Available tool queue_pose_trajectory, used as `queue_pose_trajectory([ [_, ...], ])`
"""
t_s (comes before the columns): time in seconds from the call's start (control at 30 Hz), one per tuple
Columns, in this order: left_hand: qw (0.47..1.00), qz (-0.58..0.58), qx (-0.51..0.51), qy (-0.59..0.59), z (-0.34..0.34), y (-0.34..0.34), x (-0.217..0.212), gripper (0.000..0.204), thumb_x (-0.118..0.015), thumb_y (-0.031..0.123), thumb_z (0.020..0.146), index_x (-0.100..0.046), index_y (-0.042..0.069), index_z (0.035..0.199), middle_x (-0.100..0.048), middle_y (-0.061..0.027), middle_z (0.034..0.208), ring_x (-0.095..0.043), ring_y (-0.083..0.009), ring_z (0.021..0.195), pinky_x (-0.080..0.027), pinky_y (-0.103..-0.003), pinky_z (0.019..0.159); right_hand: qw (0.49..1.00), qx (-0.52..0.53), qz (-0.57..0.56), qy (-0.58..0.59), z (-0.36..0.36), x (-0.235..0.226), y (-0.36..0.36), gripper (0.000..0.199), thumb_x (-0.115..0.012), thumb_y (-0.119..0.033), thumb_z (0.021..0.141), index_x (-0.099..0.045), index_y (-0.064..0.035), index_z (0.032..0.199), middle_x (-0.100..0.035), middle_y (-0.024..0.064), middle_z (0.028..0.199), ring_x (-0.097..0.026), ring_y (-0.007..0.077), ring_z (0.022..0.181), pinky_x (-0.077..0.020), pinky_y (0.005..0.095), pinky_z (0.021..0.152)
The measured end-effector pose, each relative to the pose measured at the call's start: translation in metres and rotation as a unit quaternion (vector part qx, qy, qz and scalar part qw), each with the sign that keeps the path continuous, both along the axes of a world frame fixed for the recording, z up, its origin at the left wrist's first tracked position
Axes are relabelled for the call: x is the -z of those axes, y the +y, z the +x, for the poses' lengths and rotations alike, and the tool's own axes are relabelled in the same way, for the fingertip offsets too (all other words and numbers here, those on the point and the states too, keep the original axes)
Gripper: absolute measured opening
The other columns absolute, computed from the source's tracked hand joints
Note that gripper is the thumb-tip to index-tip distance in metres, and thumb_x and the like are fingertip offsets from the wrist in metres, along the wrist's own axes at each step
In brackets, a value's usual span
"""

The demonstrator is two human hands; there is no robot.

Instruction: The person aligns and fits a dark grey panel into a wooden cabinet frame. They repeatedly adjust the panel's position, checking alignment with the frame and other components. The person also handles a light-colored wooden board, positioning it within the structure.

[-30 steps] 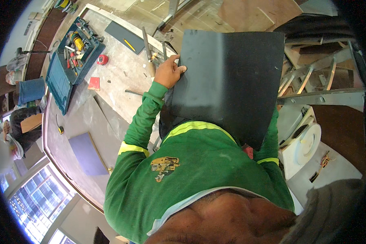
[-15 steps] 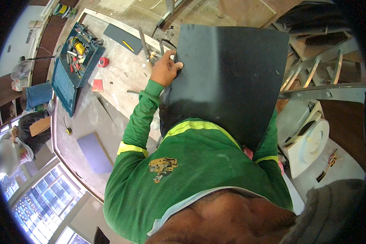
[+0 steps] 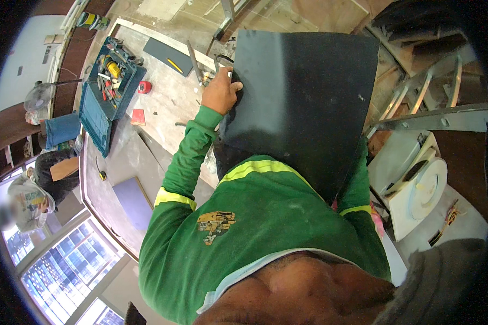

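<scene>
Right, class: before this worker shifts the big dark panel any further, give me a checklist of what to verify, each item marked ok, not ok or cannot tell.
1. Left hand grips the edge of the dark panel: ok.
2. Right hand has a hold: cannot tell, it is hidden behind the panel.
3. Panel held off the workbench: ok.
4. Open blue toolbox stands away from the panel: ok.
5. Metal ladder close to the panel's right edge: not ok.

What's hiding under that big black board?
The black board covers the right hand completely and part of the green shirt. Only the left hand shows, gripping its left edge.
</scene>
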State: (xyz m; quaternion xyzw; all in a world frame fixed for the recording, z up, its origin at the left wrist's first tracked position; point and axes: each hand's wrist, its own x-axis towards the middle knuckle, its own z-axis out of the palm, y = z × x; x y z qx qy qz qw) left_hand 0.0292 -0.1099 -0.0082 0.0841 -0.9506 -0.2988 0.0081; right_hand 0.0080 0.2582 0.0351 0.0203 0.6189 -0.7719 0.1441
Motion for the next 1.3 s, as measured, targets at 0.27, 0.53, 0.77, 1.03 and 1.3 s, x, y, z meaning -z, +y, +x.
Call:
queue_pose_trajectory([
  [0.27, 0.995, -0.092, 0.007, 0.023, -0.019, 0.002, -0.031, 0.067, -0.088, 0.020, 0.075, -0.050, 0.005, 0.128, -0.058, -0.0232, 0.122, -0.065, -0.0448, 0.102, -0.055, -0.052, 0.081, 1.000, -0.002, -0.007, 0.014, 0.001, 0.002, 0.002, 0.040, -0.053, -0.030, 0.107, -0.061, 0.0002, 0.132, -0.065, 0.0097, 0.122, -0.060, 0.0196, 0.107, -0.0490, 0.0351, 0.096],
  [0.53, 0.894, -0.126, 0.337, 0.266, -0.113, 0.032, -0.094, 0.087, -0.087, 0.037, 0.078, -0.042, 0.004, 0.145, -0.052, -0.0235, 0.134, -0.059, -0.0448, 0.114, -0.048, -0.044, 0.105, 1.000, -0.011, -0.011, 0.022, 0.007, 0.004, 0.007, 0.041, -0.052, -0.030, 0.107, -0.061, 0.0007, 0.133, -0.065, 0.0102, 0.123, -0.060, 0.0198, 0.108, -0.0492, 0.0351, 0.096],
  [0.77, 0.915, 0.146, 0.369, 0.068, -0.181, 0.088, -0.056, 0.049, -0.049, 0.043, 0.109, -0.060, -0.002, 0.122, -0.064, -0.0216, 0.109, -0.061, -0.0352, 0.108, -0.047, -0.042, 0.099, 0.999, -0.022, -0.008, 0.036, 0.008, 0.009, 0.009, 0.043, -0.052, -0.030, 0.107, -0.060, 0.0011, 0.135, -0.065, 0.0107, 0.125, -0.060, 0.0200, 0.109, -0.0494, 0.0351, 0.097],
  [1.03, 0.918, 0.311, 0.243, 0.042, -0.168, 0.076, -0.018, 0.050, -0.043, 0.044, 0.112, -0.059, -0.001, 0.100, -0.057, -0.0089, 0.087, -0.055, -0.0210, 0.092, -0.045, -0.036, 0.093, 0.999, -0.031, 0.019, 0.030, 0.006, 0.009, 0.009, 0.044, -0.051, -0.031, 0.108, -0.059, 0.0015, 0.137, -0.065, 0.0112, 0.126, -0.061, 0.0203, 0.109, -0.0496, 0.0351, 0.097],
  [1.3, 0.971, 0.174, 0.105, 0.124, -0.142, 0.005, -0.006, 0.054, -0.047, 0.052, 0.108, -0.070, 0.004, 0.113, -0.072, -0.0167, 0.108, -0.068, -0.0333, 0.102, -0.052, -0.040, 0.093, 0.963, -0.176, 0.192, 0.065, -0.100, 0.018, 0.006, 0.046, -0.050, -0.031, 0.108, -0.059, 0.0020, 0.139, -0.065, 0.0117, 0.127, -0.061, 0.0205, 0.110, -0.0499, 0.0351, 0.098],
])
